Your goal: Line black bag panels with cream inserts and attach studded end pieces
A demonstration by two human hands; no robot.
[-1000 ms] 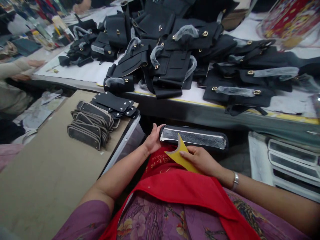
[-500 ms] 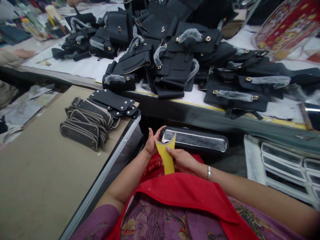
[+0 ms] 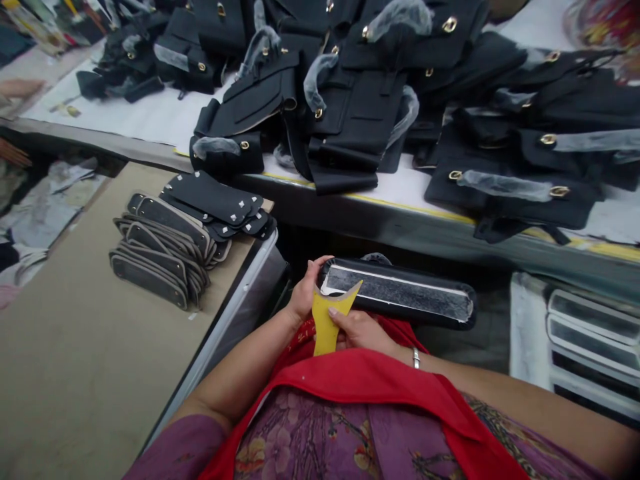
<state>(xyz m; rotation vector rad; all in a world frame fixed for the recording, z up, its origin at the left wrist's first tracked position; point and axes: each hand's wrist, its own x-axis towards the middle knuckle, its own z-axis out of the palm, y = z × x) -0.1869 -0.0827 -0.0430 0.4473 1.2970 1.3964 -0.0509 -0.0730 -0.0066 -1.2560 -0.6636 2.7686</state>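
Note:
My left hand (image 3: 306, 292) grips the left end of a black bag (image 3: 425, 315), whose flat base faces up. On that base is a long dark panel (image 3: 400, 291) bordered by a white line. In my right hand (image 3: 367, 331) is a flat yellow scraper (image 3: 325, 328) with a curved, notched end, my thumb lying on its face. The notched end overlaps the left part of the panel; whether it touches cannot be made out. A red apron (image 3: 350, 373) lies below both hands.
Several black bags (image 3: 360, 120) with plastic-wrapped handles cover the bench ahead. To the left, a brown board (image 3: 75, 360) bears stacked base pieces (image 3: 150, 267) and black panels (image 3: 210, 197). White-edged pieces (image 3: 590, 333) lie at right. Another person's hand (image 3: 20, 88) shows far left.
The yellow scraper has tilted, its notched end leaning further right. My left thumb, raised before, is now down nearer the bag. The head view has shifted slightly.

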